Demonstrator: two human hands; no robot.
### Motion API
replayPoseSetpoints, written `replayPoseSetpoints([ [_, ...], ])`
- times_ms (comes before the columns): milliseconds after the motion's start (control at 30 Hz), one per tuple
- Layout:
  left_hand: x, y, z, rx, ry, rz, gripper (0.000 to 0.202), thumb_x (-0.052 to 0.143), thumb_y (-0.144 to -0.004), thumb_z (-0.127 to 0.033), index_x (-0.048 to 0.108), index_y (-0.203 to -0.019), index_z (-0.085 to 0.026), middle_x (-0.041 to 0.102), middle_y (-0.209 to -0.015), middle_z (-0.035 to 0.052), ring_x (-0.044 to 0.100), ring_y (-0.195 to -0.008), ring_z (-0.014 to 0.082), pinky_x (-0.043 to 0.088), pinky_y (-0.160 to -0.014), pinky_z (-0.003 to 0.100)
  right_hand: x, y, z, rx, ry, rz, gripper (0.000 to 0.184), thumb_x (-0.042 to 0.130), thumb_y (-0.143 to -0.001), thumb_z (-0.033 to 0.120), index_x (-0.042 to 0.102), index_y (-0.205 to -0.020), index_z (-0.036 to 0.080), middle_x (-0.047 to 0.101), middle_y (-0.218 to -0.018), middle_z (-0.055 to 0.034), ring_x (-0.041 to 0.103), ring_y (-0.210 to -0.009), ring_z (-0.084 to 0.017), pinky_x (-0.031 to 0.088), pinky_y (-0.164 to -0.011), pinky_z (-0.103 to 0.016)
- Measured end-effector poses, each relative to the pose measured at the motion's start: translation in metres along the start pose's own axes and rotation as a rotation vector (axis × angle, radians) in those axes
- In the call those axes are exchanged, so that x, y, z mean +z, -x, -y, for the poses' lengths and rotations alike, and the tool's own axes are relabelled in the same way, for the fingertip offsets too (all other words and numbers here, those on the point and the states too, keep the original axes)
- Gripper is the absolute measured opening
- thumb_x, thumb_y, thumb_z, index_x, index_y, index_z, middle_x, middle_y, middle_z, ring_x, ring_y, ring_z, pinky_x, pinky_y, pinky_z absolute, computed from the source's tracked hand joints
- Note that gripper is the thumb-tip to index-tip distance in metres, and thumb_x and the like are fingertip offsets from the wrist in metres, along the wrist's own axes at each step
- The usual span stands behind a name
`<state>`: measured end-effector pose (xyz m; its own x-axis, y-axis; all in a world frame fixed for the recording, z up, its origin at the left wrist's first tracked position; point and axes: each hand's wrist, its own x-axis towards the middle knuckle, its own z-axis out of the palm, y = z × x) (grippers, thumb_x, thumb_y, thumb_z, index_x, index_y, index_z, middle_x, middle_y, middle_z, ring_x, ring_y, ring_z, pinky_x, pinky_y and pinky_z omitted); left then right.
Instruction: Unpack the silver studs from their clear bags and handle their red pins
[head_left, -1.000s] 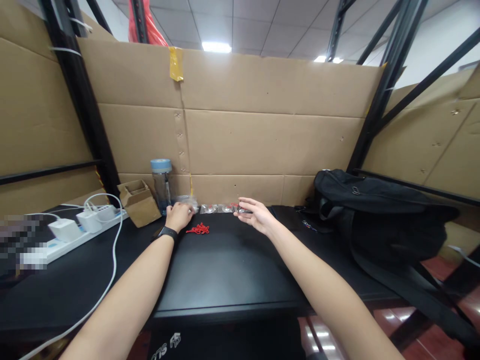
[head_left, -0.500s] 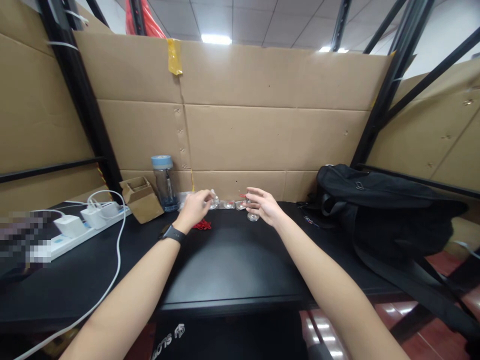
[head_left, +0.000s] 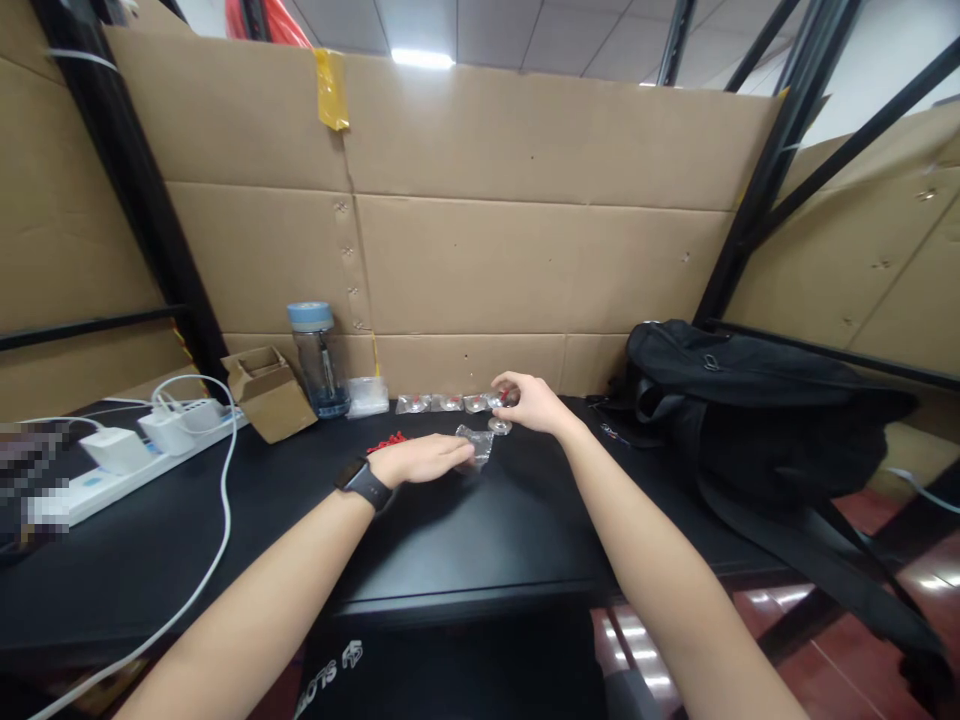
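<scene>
My left hand reaches low over the black table, fingers straight and together, with a small clear plastic bag at the fingertips. Thumb and fingers of my right hand curl around a small round clear piece with some red in it; the hand partly hides it. Just beneath sits another round clear piece on the table. Several small clear packets with red inside line the foot of the cardboard wall. A heap of red cords lies behind my left wrist, partly covered.
A stack of clear bags is beside a blue-lidded bottle and an open cardboard box. On the left lies a power strip with a white cable. A black backpack fills the right side.
My left hand has moved right and toward me from beside the bag stack, bringing a clear bag along. My right hand's fingers have closed from a spread pose. The view has shifted slightly.
</scene>
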<state>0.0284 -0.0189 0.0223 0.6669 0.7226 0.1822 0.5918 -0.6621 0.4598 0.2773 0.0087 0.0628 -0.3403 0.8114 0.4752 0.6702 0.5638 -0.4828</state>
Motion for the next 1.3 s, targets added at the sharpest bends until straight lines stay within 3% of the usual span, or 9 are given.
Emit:
replayPoseSetpoints([
  [100, -0.003, -0.002, 0.009, 0.080, 0.100, 0.186, 0.032, 0.047, -0.096, -0.042, 0.075, -0.108, -0.033, 0.073, -0.120, -0.0028, 0.065, -0.113, 0.0196, 0.046, -0.102, 0.027, -0.003, 0.003, 0.005, -0.011, 0.000, 0.131, 0.039, 0.079, -0.067, 0.027, 0.070, -0.105, 0.021, 0.074, -0.093, -0.0022, 0.064, -0.075, -0.014, 0.047, -0.072, -0.023],
  [233, 0.003, -0.004, 0.021, 0.094, -0.189, 0.103, 0.043, 0.059, -0.084, -0.026, 0.068, -0.123, -0.041, 0.061, -0.140, -0.0023, 0.049, -0.135, 0.0284, 0.036, -0.111, 0.042, -0.004, 0.006, 0.011, 0.003, 0.054, 0.335, 0.037, 0.083, -0.063, 0.037, 0.074, -0.093, 0.019, 0.073, -0.080, -0.0011, 0.066, -0.073, -0.016, 0.046, -0.067, -0.023],
  [300, 0.006, -0.005, 0.024, 0.077, -0.301, 0.072, 0.048, 0.058, -0.083, -0.026, 0.064, -0.127, -0.042, 0.060, -0.140, 0.0008, 0.049, -0.134, 0.0310, 0.036, -0.109, 0.046, -0.003, 0.007, 0.014, 0.004, 0.088, 0.425, 0.035, 0.084, -0.062, 0.042, 0.075, -0.087, 0.019, 0.073, -0.075, -0.0007, 0.066, -0.070, -0.017, 0.045, -0.065, -0.023],
  [433, 0.008, -0.007, 0.025, 0.078, -0.304, 0.078, 0.046, 0.056, -0.087, -0.033, 0.059, -0.132, -0.036, 0.065, -0.129, 0.0056, 0.063, -0.114, 0.0268, 0.044, -0.098, 0.039, 0.005, 0.008, 0.017, 0.003, 0.119, 0.527, 0.032, 0.082, -0.063, 0.047, 0.075, -0.080, 0.020, 0.074, -0.072, -0.0008, 0.065, -0.063, -0.016, 0.043, -0.060, -0.023],
  [600, 0.009, -0.009, 0.020, 0.052, -0.291, -0.014, 0.034, 0.060, -0.086, -0.043, 0.064, -0.118, -0.030, 0.071, -0.116, 0.0060, 0.066, -0.107, 0.0272, 0.043, -0.095, 0.037, 0.019, 0.007, 0.015, -0.020, 0.223, 0.522, 0.026, 0.083, -0.062, 0.043, 0.073, -0.066, 0.020, 0.071, -0.062, -0.0006, 0.063, -0.058, -0.016, 0.041, -0.057, -0.024],
  [767, 0.014, -0.012, 0.014, 0.008, -0.319, -0.092, 0.018, 0.057, -0.085, -0.028, 0.063, -0.102, -0.025, 0.074, -0.097, 0.0047, 0.069, -0.096, 0.0263, 0.042, -0.093, 0.038, 0.021, 0.007, 0.016, -0.017, 0.266, 0.512, 0.025, 0.083, -0.062, 0.041, 0.071, -0.062, 0.019, 0.070, -0.059, -0.0011, 0.061, -0.056, -0.016, 0.040, -0.055, -0.024],
  [900, 0.016, -0.013, 0.013, 0.004, -0.365, -0.154, 0.013, 0.054, -0.089, -0.031, 0.059, -0.097, -0.022, 0.073, -0.087, 0.0048, 0.069, -0.085, 0.0247, 0.042, -0.090, 0.038, 0.020, 0.008, 0.017, -0.035, 0.202, 0.493, 0.026, 0.081, -0.065, 0.044, 0.072, -0.067, 0.019, 0.071, -0.064, -0.0007, 0.062, -0.062, -0.015, 0.041, -0.059, -0.023],
  [1033, 0.019, -0.013, 0.013, 0.003, -0.425, -0.134, 0.014, 0.052, -0.090, -0.030, 0.060, -0.084, -0.021, 0.072, -0.087, 0.0043, 0.067, -0.084, 0.0225, 0.039, -0.092, 0.039, 0.025, 0.006, 0.012, -0.030, 0.209, 0.459, 0.030, 0.082, -0.065, 0.046, 0.073, -0.069, 0.018, 0.071, -0.065, -0.0008, 0.062, -0.064, -0.016, 0.042, -0.061, -0.023],
  [1300, 0.023, -0.015, 0.010, 0.004, -0.477, -0.149, 0.024, 0.040, -0.098, -0.028, 0.059, -0.087, -0.020, 0.073, -0.090, 0.0071, 0.066, -0.081, 0.0222, 0.038, -0.090, 0.040, 0.047, 0.005, 0.009, -0.077, 0.152, 0.366, 0.023, 0.085, -0.067, 0.033, 0.071, -0.070, 0.016, 0.067, -0.066, -0.0003, 0.059, -0.062, -0.013, 0.040, -0.057, -0.022],
])
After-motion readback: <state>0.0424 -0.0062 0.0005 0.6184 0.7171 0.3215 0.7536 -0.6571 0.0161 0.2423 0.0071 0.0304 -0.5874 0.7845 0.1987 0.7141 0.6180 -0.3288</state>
